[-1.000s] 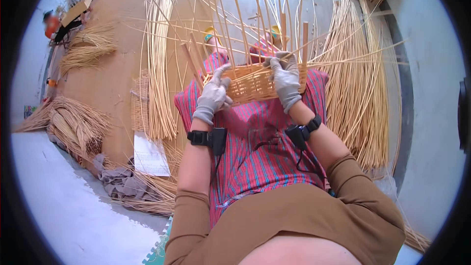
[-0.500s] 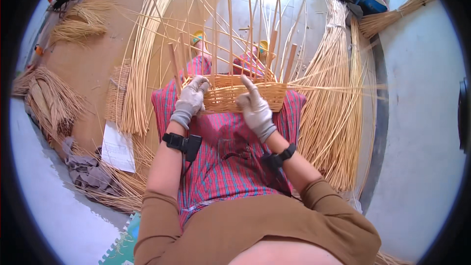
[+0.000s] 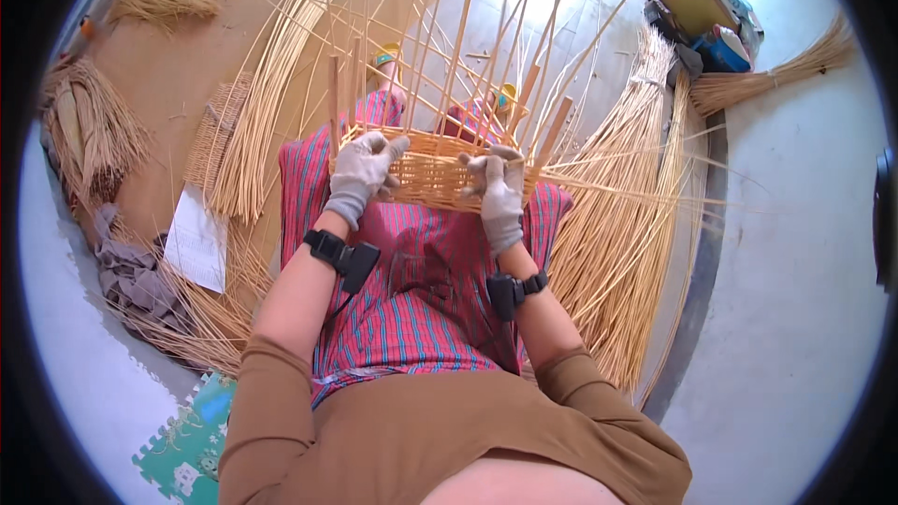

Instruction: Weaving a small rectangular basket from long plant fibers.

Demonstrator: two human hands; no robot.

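A partly woven wicker basket (image 3: 435, 180) rests across my knees, on red checked cloth (image 3: 402, 318). Thin upright rods and a few thicker flat stakes (image 3: 554, 131) rise from its wall. My left hand (image 3: 363, 171), in a pale work glove, is closed on the near wall at the left, thumb toward the middle. Close to the right corner, my gloved right hand (image 3: 500, 194) has its fingers bent over the top of the weave. Whether a single rod lies between those fingers is hidden. Long loose weavers (image 3: 645, 189) trail out to the right.
A large bundle of rods (image 3: 617, 252) lies on the floor at my right, another long bundle (image 3: 281, 103) at my left. Beside that are a woven panel (image 3: 218, 131), a paper sheet (image 3: 196, 241) and a grey cloth (image 3: 140, 276). Crates and bags (image 3: 702, 14) stand far right.
My right hand has gone from an outstretched index finger to fingers bent over the basket's top, nearer the corner. My left hand keeps its grip. The whole view has shifted slightly.
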